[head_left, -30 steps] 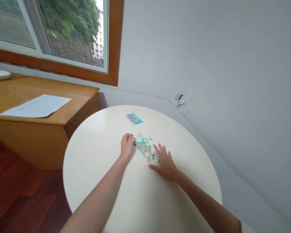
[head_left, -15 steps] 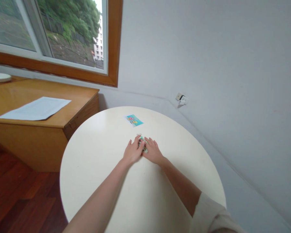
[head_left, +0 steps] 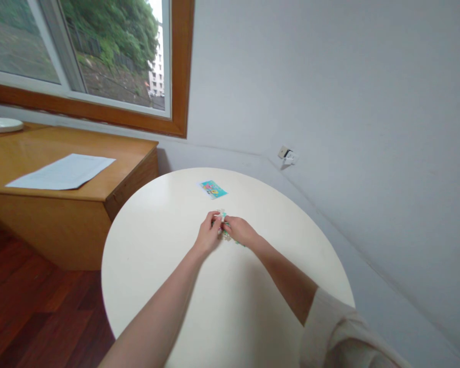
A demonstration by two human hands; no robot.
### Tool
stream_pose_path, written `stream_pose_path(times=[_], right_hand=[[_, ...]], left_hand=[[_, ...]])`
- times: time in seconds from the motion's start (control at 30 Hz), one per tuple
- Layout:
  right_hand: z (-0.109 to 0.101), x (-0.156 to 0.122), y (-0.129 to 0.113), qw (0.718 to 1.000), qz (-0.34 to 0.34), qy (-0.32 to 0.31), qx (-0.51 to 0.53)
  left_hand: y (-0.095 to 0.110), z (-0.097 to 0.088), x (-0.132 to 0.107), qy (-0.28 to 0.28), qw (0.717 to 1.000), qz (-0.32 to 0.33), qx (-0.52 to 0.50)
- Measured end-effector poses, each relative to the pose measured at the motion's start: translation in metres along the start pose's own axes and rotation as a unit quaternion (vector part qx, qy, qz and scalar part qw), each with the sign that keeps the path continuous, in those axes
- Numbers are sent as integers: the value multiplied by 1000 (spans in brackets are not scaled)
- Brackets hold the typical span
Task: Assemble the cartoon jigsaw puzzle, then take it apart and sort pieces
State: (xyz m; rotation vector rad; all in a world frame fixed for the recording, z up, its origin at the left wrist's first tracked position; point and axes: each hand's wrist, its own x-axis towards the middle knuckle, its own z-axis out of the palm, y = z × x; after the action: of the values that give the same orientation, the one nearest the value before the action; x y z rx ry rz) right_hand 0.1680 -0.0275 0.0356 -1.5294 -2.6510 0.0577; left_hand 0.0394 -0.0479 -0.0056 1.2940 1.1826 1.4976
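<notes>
A small pile of green and off-white puzzle pieces (head_left: 226,235) lies on the round white table (head_left: 149,266), partly hidden under my fingers. My left hand (head_left: 208,232) curls round the pile's left side, its fingers closed on some of the pieces. From the right, my right hand (head_left: 240,230) reaches in with bent fingers pressed onto the pieces, its fingertips close to the left thumb. Beyond both hands a turquoise picture card (head_left: 213,189) with colourful figures lies flat.
Left of the table stands a wooden desk (head_left: 134,148) with a sheet of paper (head_left: 67,171) and a round white object (head_left: 2,124) on it. A wall socket with a plug (head_left: 288,155) sits behind the table, and a window (head_left: 115,56) is at upper left.
My hands were spread flatter over the pile with fingers extended; now the fingers are curled in around the pieces. More of the pieces show between the hands. The camera view has shifted slightly.
</notes>
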Motion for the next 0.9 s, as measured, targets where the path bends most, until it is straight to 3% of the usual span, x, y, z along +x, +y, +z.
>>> stream_pose_path(times=[0.17,0.27,0.37,0.47,0.53,0.63,0.9], right_hand=[[-34,6,10,1000,-9,-20,1],[-37,-6,23,999,-19,-29,30],[-15,-31,31,998,-10,2,64],[18,-54,29,996,82,19,42],[34,-59,23,993,108,21,36],[41,-47,15,993,110,30,36],[28,19,16,994,75,-7,75]], left_hand=[[-5,-1,4,32,999,16,-16],[-8,-2,5,51,998,14,-19],[-8,-1,6,69,997,11,-20],[-4,-1,5,83,996,12,-15],[-1,-2,4,86,996,12,-9],[2,-4,3,84,996,7,-1],[-1,-5,5,88,996,-2,-28]])
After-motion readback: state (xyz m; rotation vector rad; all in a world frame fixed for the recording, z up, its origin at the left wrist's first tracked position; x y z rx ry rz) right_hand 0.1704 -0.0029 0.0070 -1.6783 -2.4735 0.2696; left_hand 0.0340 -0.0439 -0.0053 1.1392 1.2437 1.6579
